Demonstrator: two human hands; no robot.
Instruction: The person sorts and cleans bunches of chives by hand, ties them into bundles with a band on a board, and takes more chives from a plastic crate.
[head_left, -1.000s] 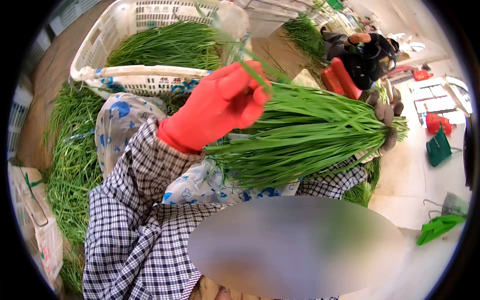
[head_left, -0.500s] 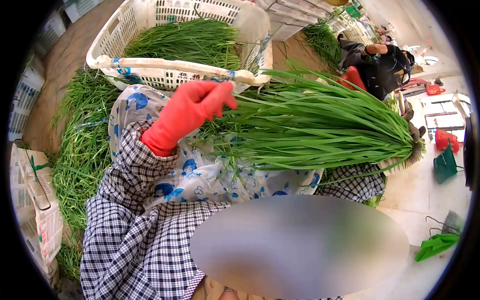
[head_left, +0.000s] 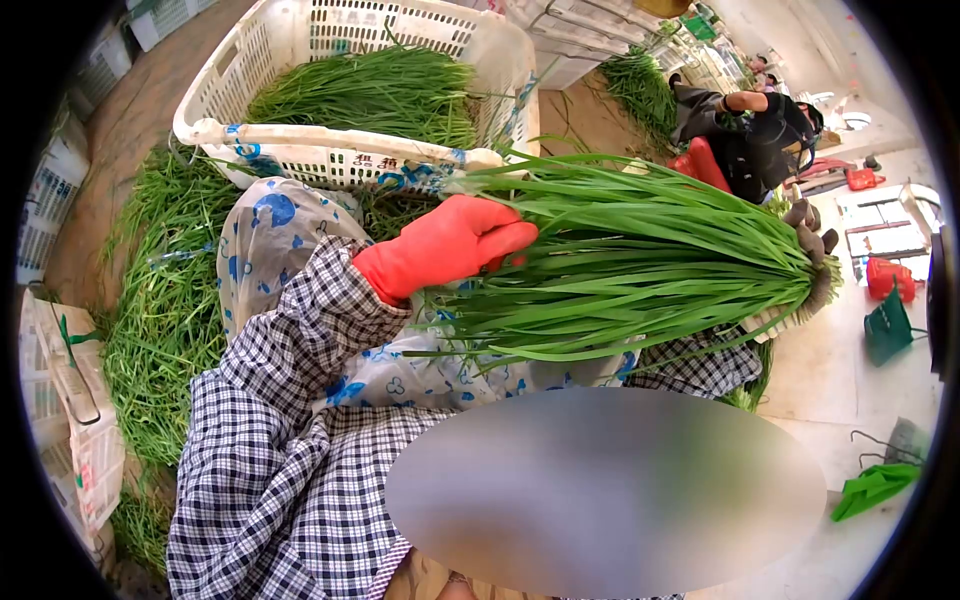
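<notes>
A bunch of garlic chives point(head_left: 640, 265) lies sideways over my lap, its long green leaves fanning to the left. My right hand point(head_left: 818, 255), in a grey-brown glove, grips the bunch at its stem end on the right. My left hand point(head_left: 450, 245), in a red rubber glove, is at the leaf tips with its fingers closed on some of the leaves; the fingertips are partly hidden among them. Under the bunch, a clear plastic apron point(head_left: 385, 370) with blue prints covers my lap. Loose leaf bits cling to it.
A white plastic basket point(head_left: 335, 150) holding more chives stands ahead. Heaped chives point(head_left: 155, 360) cover the floor on the left, beside a white crate point(head_left: 75, 400). Another person point(head_left: 750, 140) sits at the upper right. A blurred oval hides the lower middle.
My left hand has moved right and slightly down, from above the apron to the leaf tips. The bunch in my right hand has shifted slightly left and its leaves have drawn closer together.
</notes>
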